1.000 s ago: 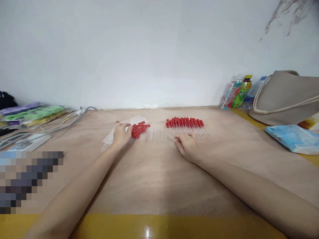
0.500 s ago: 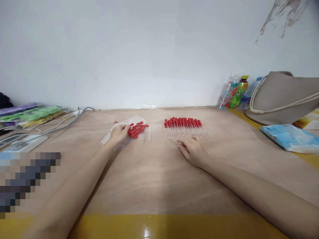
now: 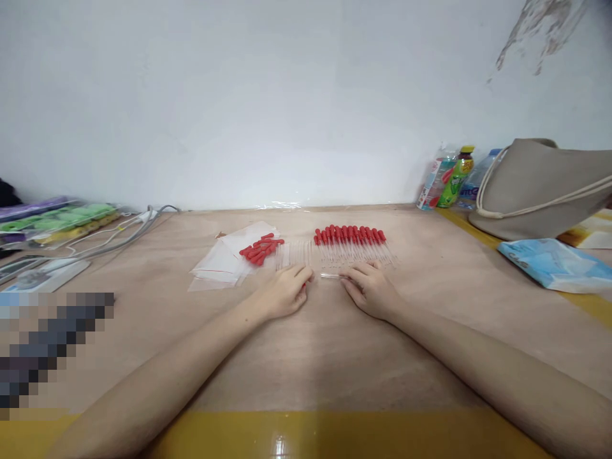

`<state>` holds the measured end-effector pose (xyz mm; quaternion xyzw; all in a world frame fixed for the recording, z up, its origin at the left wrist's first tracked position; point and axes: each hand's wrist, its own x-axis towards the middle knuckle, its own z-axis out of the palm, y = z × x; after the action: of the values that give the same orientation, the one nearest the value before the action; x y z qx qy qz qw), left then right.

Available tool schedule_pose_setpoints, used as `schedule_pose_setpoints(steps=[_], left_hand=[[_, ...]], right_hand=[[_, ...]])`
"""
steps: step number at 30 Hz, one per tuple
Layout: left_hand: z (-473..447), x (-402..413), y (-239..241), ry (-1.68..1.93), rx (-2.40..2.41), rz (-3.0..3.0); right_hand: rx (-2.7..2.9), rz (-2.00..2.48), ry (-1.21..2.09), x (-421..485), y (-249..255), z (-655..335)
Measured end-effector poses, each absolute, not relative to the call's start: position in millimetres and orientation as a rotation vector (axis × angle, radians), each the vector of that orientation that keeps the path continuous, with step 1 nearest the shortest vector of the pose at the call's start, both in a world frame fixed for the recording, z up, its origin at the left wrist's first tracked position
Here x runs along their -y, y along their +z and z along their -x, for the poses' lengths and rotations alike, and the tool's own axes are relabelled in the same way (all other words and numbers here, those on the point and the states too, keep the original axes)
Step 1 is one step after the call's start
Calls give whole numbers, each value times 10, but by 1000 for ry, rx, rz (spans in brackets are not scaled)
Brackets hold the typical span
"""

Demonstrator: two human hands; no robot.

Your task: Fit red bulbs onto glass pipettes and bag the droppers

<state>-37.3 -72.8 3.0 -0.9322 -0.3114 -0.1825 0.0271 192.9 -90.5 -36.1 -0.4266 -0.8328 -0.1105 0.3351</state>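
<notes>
My left hand (image 3: pixel 285 292) and my right hand (image 3: pixel 369 288) meet at the middle of the wooden table (image 3: pixel 306 357). A thin clear glass tube (image 3: pixel 329 275) lies between them; my right fingers pinch its right end. My left fingers are curled shut by its left end, and what they hold is hidden. Just beyond the hands lie a row of bare glass tubes (image 3: pixel 293 255) and a row of tubes with red rubber caps (image 3: pixel 351 241). A pile of loose red caps (image 3: pixel 261 249) rests on clear plastic bags (image 3: pixel 220 262) to the left.
Drink bottles (image 3: pixel 454 175), a beige bag (image 3: pixel 545 185) and a blue packet (image 3: pixel 554 264) sit at the right. Grey cables (image 3: pixel 124 237) and coloured trays (image 3: pixel 57 218) lie at the left. A yellow strip (image 3: pixel 306 437) runs along the near edge.
My left hand left the pile of red caps and came right and nearer, with fingers closed, up to the tube. My right hand stayed in place with the glass tube.
</notes>
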Motion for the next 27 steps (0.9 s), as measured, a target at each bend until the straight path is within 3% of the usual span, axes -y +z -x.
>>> schedule_pose_setpoints(steps=[7, 27], left_hand=[[347, 648, -208, -970, 1013, 3009], [328, 722, -214, -1188, 1069, 3093]], right_hand=[[2161, 1087, -226, 927, -338, -1920], [2247, 918, -4, 886, -319, -1941]])
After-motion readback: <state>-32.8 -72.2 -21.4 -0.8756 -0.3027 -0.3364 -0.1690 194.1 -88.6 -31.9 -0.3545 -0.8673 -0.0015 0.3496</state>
